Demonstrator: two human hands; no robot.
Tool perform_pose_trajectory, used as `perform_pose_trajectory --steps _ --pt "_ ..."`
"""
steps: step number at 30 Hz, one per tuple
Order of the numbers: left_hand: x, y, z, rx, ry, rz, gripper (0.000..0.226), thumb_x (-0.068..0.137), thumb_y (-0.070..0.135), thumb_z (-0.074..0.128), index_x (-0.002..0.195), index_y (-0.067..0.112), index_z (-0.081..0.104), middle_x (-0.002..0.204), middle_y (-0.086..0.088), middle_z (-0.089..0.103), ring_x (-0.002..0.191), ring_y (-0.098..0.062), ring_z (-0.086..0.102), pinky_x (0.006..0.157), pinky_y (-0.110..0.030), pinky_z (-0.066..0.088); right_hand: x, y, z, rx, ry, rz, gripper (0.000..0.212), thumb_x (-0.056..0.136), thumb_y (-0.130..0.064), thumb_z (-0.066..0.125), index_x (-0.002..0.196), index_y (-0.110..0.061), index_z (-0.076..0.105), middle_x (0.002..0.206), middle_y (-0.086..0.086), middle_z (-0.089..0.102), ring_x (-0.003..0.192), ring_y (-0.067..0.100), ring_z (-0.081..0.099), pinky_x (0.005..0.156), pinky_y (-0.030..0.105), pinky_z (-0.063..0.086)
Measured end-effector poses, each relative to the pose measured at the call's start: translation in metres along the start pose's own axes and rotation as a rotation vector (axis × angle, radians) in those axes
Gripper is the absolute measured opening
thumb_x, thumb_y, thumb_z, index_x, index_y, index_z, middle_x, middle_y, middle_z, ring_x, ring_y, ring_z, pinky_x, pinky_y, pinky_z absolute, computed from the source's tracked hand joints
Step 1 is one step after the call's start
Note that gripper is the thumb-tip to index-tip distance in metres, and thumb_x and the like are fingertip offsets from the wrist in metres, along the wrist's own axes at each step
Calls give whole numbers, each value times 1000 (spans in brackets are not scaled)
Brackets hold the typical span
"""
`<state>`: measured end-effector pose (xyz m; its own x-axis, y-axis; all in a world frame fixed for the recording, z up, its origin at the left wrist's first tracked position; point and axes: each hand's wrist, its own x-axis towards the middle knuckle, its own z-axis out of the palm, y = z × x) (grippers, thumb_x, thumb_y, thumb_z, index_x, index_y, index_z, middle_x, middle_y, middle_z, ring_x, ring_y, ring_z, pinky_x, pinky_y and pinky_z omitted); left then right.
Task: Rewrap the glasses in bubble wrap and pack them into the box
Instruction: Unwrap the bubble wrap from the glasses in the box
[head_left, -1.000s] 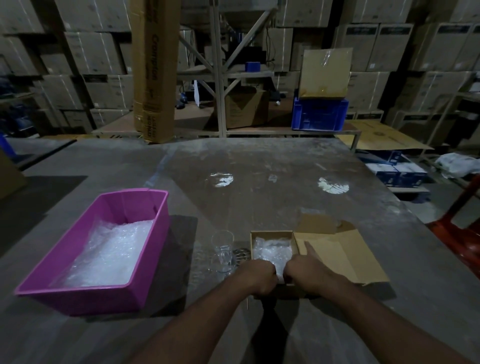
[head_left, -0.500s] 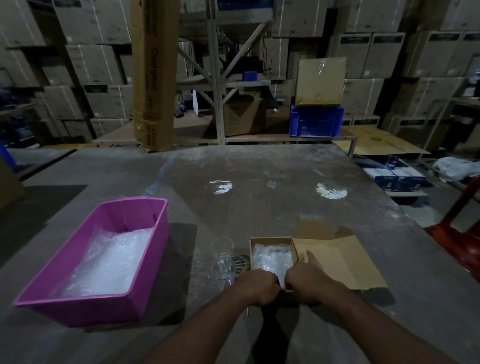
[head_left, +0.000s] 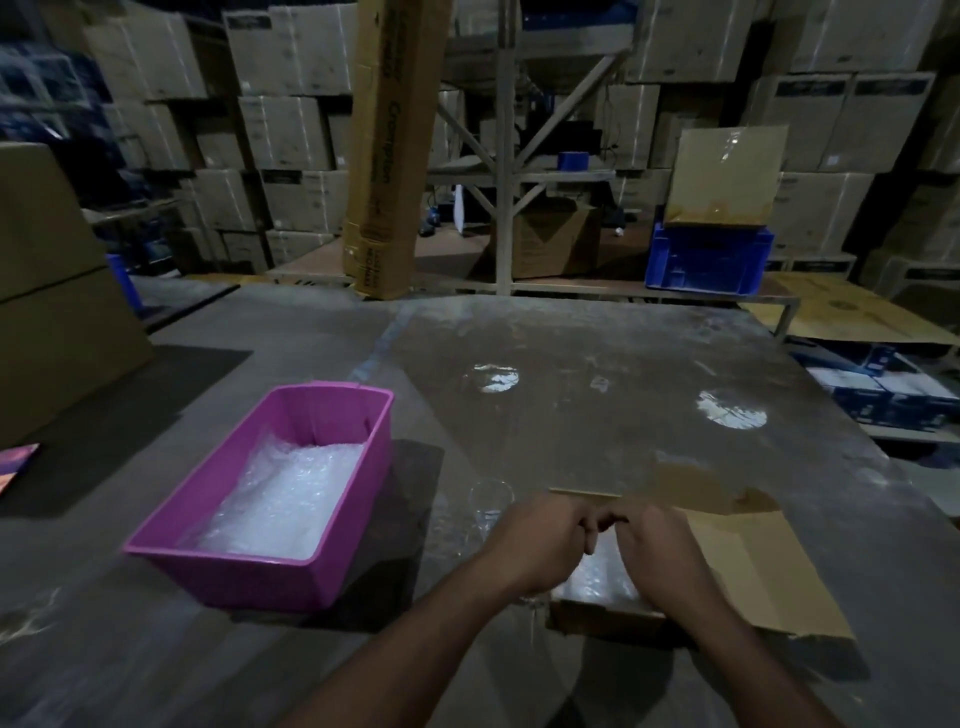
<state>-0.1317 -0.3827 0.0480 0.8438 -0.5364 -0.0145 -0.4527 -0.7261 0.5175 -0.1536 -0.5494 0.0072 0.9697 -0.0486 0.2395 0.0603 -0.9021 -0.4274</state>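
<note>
Your left hand (head_left: 540, 545) and right hand (head_left: 654, 551), curled, knuckles touching, press the bubble wrap (head_left: 597, 577) into the box (head_left: 613, 616) on the desk (head_left: 597, 364); a bare glass (head_left: 488, 501) stands just left.

Grey table (head_left: 623, 364) (pink bin (head_left: 249, 566), box (head_left: 602, 616), glass (head_left: 488, 501))

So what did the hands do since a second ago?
Both hands, left hand and right hand, slid from the near edge of the box forward over the bubble wrap inside, knuckles together. The bare glass and pink tub stayed put.
</note>
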Motion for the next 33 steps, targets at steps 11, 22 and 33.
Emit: perform_pose_trajectory --steps 11,22,33 --pt "-38 -64 -64 -284 599 -73 23 80 10 44 68 28 51 61 12 54 59 -7 52 59 -33 44 44 -99 14 378 -42 -260 38 97 2 51 101 -25 77 98 -12 70 95 5 64 86 28 51" --pt "-118 -193 -150 -297 660 -119 32 79 4 41 67 29 55 63 8 62 61 -12 61 63 -44 54 59 -235 84 384 -28 -409 36 86 5 57 93 -23 79 89 -28 62 89 -2 61 82 12 43" --pt "-163 -321 -190 -413 524 -159 36 84 -3 42 71 24 62 64 7 66 61 -12 62 65 -41 54 82 -342 193 -84 -514 -179 47 91 -34 70 134 -16 61 134 0 62 119 18 59 93 28 48"
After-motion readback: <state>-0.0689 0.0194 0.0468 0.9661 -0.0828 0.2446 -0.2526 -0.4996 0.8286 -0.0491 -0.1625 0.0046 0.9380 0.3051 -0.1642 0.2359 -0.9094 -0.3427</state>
